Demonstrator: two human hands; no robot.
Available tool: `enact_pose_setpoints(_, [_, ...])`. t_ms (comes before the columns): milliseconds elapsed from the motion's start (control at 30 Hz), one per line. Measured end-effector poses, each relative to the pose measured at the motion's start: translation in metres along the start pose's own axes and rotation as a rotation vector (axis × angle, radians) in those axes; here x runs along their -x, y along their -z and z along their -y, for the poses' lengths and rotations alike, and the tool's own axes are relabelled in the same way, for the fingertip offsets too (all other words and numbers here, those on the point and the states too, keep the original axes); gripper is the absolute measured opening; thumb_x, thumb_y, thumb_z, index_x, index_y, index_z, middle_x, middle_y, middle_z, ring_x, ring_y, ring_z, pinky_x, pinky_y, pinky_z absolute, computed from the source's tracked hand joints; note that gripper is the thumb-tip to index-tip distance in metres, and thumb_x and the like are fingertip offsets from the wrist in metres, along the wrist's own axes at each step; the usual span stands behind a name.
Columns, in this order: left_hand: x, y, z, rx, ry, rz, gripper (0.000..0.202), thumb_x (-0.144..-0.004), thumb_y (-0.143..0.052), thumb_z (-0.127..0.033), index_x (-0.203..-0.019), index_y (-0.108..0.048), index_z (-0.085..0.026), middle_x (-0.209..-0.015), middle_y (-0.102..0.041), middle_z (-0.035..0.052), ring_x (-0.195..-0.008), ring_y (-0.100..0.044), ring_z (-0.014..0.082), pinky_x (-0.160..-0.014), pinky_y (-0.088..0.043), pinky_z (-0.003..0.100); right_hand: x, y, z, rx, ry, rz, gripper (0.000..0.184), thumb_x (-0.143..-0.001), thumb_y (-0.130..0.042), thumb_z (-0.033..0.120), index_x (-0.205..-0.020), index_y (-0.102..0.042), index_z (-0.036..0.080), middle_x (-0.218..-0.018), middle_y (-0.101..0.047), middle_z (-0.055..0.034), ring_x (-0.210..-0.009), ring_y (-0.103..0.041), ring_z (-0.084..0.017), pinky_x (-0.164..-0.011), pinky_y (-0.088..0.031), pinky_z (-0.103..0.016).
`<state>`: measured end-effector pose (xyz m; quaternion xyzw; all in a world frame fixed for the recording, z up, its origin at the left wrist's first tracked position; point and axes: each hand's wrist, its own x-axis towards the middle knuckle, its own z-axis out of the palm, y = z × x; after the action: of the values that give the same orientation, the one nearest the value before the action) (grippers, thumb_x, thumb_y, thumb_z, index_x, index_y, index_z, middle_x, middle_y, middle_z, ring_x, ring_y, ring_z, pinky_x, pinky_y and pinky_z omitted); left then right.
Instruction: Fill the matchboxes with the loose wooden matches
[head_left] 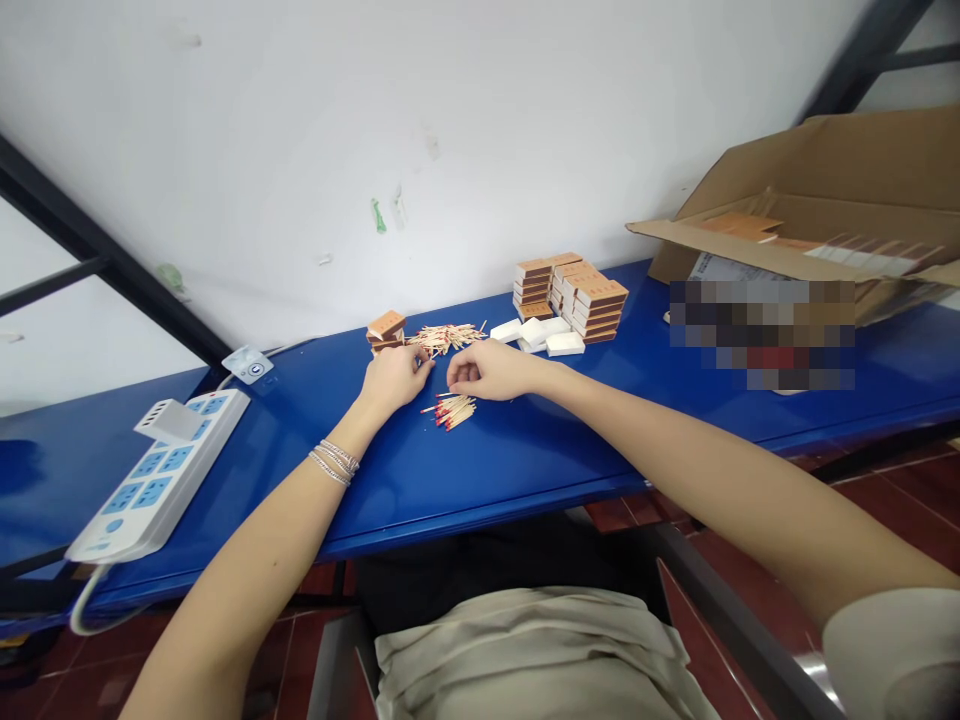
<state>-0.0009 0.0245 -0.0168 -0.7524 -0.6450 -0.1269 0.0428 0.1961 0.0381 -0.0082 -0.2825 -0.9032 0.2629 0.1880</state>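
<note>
Just past the fingertips of my left hand (396,380) lies a large loose heap of matches (448,338). The fingers of this hand are bent together in a pinch, and anything between them is too small to make out. My right hand (491,370) hovers over a smaller bunch of red-tipped matches (456,412), its fingers curled inward. Whether it grips a match is hidden. Behind my left hand stands a short stack of matchboxes (386,326). Several white matchbox trays (564,344) lie beyond my right hand.
Tall stacks of matchboxes (596,295) stand at the back by the wall. An open cardboard box (795,160) with more matchboxes sits on the right of the blue table (510,455). On the left are a white power strip (161,470) and a small white device (249,366).
</note>
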Motion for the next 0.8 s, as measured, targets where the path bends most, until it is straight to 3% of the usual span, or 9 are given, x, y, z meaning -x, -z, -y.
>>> enact_pose_setpoints(300, [0.0033, 0.0067, -0.0015, -0.106, 0.079, 0.040, 0.025, -0.086, -0.047, -0.028, -0.081, -0.069, -0.018, -0.087, -0.071, 0.0132, -0.080, -0.066, 0.0257, -0.072, -0.050, 0.034, -0.0013, 0.0005, -0.0031, 0.066, -0.099, -0.061, 0.012, -0.076, -0.064, 0.019, -0.082, -0.073, 0.015, -0.074, -0.070, -0.0032, -0.065, -0.060, -0.012, -0.064, -0.043, -0.024])
enact_pose_setpoints(467, [0.0043, 0.0087, -0.0014, -0.079, 0.076, 0.045, 0.027, -0.087, -0.049, -0.037, -0.093, -0.069, -0.018, -0.092, -0.070, 0.0144, -0.083, -0.066, 0.0285, -0.073, -0.051, 0.038, -0.0016, 0.0005, -0.0042, 0.074, -0.120, -0.076, 0.011, -0.076, -0.065, 0.020, -0.081, -0.073, 0.015, -0.075, -0.071, -0.0031, -0.065, -0.060, -0.012, -0.064, -0.044, -0.023])
enact_pose_setpoints(633, [0.0039, 0.0067, -0.0025, -0.099, 0.045, 0.074, 0.024, -0.088, -0.045, -0.029, -0.092, -0.066, -0.017, -0.097, -0.068, 0.0163, -0.090, -0.065, 0.0306, -0.074, -0.050, 0.039, -0.0017, 0.0007, -0.0034, 0.092, -0.120, -0.071, 0.010, -0.075, -0.065, 0.020, -0.081, -0.073, 0.015, -0.074, -0.071, -0.0029, -0.065, -0.059, -0.012, -0.063, -0.043, -0.023])
enact_pose_setpoints(733, [0.0046, 0.0045, -0.0013, -0.043, 0.043, 0.029, 0.022, -0.088, -0.045, -0.027, -0.090, -0.064, -0.016, -0.093, -0.068, 0.0156, -0.086, -0.065, 0.0290, -0.071, -0.048, 0.037, -0.0015, 0.0009, -0.0023, 0.107, -0.150, -0.088, 0.010, -0.076, -0.065, 0.020, -0.081, -0.073, 0.015, -0.076, -0.071, -0.0032, -0.066, -0.060, -0.012, -0.064, -0.043, -0.024])
enact_pose_setpoints(800, [0.0051, 0.0027, -0.0012, 0.090, 0.036, -0.031, 0.020, -0.088, -0.046, -0.027, -0.089, -0.062, -0.016, -0.081, -0.067, 0.0110, -0.075, -0.063, 0.0239, -0.068, -0.047, 0.033, -0.0018, 0.0001, -0.0019, 0.112, -0.173, -0.116, 0.011, -0.077, -0.066, 0.021, -0.083, -0.073, 0.015, -0.078, -0.071, -0.0039, -0.068, -0.060, -0.013, -0.065, -0.043, -0.024])
